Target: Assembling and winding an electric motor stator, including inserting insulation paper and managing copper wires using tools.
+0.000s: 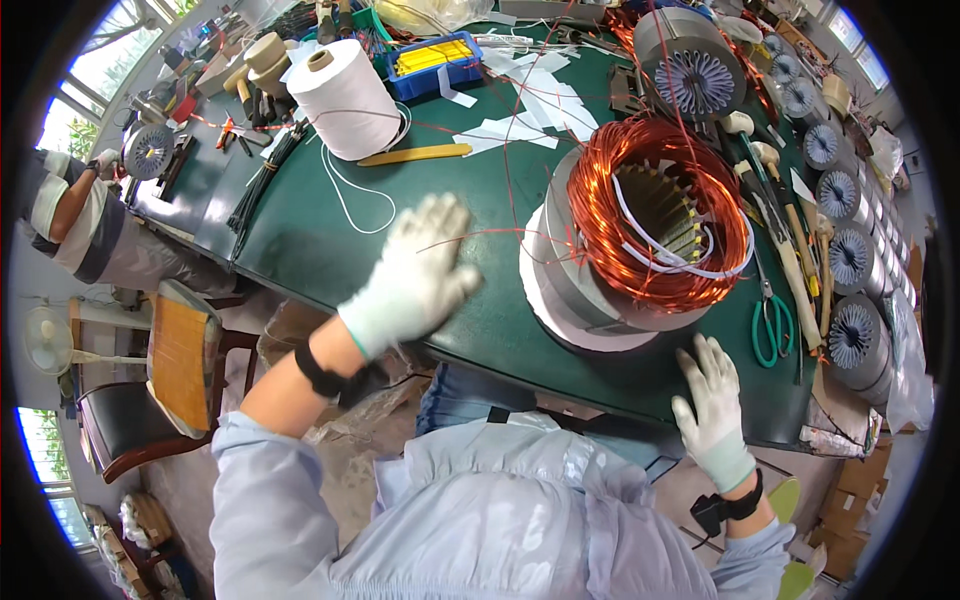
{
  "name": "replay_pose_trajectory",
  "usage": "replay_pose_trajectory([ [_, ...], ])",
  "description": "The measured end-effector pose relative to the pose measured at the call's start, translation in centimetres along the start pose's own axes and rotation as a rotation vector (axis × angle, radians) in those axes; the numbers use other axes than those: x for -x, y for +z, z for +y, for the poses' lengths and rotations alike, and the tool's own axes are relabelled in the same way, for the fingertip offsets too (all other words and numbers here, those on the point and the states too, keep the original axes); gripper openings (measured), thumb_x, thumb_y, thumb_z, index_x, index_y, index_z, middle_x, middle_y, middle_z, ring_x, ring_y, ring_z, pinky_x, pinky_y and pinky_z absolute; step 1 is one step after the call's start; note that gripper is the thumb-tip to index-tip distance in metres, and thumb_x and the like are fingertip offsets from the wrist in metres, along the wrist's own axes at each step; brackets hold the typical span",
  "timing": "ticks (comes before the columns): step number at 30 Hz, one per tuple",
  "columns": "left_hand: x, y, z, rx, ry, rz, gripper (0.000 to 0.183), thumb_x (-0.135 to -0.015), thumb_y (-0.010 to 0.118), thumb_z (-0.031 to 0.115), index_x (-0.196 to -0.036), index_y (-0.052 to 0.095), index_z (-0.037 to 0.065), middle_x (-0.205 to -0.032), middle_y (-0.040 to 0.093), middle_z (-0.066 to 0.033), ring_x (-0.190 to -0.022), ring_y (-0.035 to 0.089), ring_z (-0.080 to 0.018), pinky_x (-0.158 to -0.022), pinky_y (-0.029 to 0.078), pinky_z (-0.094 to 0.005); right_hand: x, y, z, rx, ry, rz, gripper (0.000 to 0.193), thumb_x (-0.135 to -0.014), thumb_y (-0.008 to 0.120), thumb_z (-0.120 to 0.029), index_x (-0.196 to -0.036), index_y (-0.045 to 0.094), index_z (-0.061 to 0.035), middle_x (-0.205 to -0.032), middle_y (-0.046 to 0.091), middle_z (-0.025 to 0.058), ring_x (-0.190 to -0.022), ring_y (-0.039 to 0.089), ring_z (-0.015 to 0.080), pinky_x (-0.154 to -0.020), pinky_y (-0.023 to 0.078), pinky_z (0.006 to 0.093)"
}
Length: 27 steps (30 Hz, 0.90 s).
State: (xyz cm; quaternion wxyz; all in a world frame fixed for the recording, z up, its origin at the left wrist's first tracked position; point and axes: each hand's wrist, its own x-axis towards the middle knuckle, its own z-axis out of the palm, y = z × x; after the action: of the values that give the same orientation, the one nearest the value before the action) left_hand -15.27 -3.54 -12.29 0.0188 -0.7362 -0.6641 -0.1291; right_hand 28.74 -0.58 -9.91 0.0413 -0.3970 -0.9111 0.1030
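My left hand [418,270], in a white glove, is over the green table left of a motor stator [590,285]. Its fingers are extended and slightly blurred, the thumb apart, and nothing shows in its grasp. A thin red wire [490,232] runs from the stator across the glove. Thick copper coils [615,165] ring the stator's top, with a white sleeved loop [735,268] lying over them. By the table's front edge, my right hand [712,400], also gloved, has its fingers spread and holds nothing. It is just right of the stator's pale round base [600,340].
A white thread cone [348,105], a yellow strip [415,155] and a blue bin [432,70] stand or lie beyond my left hand. Green-handled scissors [772,330] and wooden-handled tools [790,235] lie right. More stators [862,345] line the right side. Another person [90,215] works at far left.
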Motion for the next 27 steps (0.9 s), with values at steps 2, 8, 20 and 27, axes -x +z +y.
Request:
replay_pose_trajectory([
  [2, 2.3, -1.0, 3.4, 0.165, 0.163, -0.19, 0.074, -0.093, 0.063, 0.038, -0.152, 0.044, -0.003, -0.156, 0.044, -0.0291, -0.148, 0.04, -0.0425, -0.122, 0.03, -0.0539, 0.4, 1.1, 0.1, 0.008, 0.01, 0.048, 0.056, -0.093, 0.058, -0.025, -0.144, 0.056, -0.0026, -0.157, 0.045, 0.024, -0.145, 0.041, 0.0442, -0.122, 0.028, 0.0561],
  [8, 0.8, -1.4, -2.5, -0.012, -0.004, 0.014, 0.073, -0.092, 0.062, 0.03, -0.152, 0.042, -0.007, -0.156, 0.043, -0.032, -0.149, 0.036, -0.0455, -0.123, 0.027, -0.0549, 1.3, 1.4, -0.7, -0.034, 0.037, 0.192, 0.052, -0.091, 0.06, -0.022, -0.139, 0.061, -0.003, -0.155, 0.047, 0.024, -0.145, 0.041, 0.0435, -0.122, 0.028, 0.0563],
  [20, 3.8, -1.6, 4.2, 0.097, 0.18, -0.186, 0.075, -0.096, 0.062, 0.042, -0.153, 0.043, -0.003, -0.157, 0.043, -0.0273, -0.148, 0.038, -0.0438, -0.123, 0.027, -0.0564, -2.7, -8.3, 4.9, -0.828, 0.181, 0.172, 0.053, -0.106, 0.054, -0.031, -0.146, 0.052, 0.0032, -0.134, 0.064, 0.0197, -0.123, 0.063, 0.0298, -0.107, 0.048, 0.0396],
  [27, 2.5, -0.3, 3.1, 0.067, 0.137, -0.013, 0.069, -0.094, 0.066, 0.041, -0.149, 0.051, 0.002, -0.151, 0.05, -0.0239, -0.142, 0.044, -0.0433, -0.118, 0.033, -0.0534, -13.2, -7.1, 5.0, -1.148, 0.17, -0.02, 0.064, -0.111, 0.045, -0.052, -0.154, 0.047, -0.0044, -0.14, 0.061, 0.0097, -0.127, 0.059, 0.019, -0.105, 0.047, 0.0346],
])
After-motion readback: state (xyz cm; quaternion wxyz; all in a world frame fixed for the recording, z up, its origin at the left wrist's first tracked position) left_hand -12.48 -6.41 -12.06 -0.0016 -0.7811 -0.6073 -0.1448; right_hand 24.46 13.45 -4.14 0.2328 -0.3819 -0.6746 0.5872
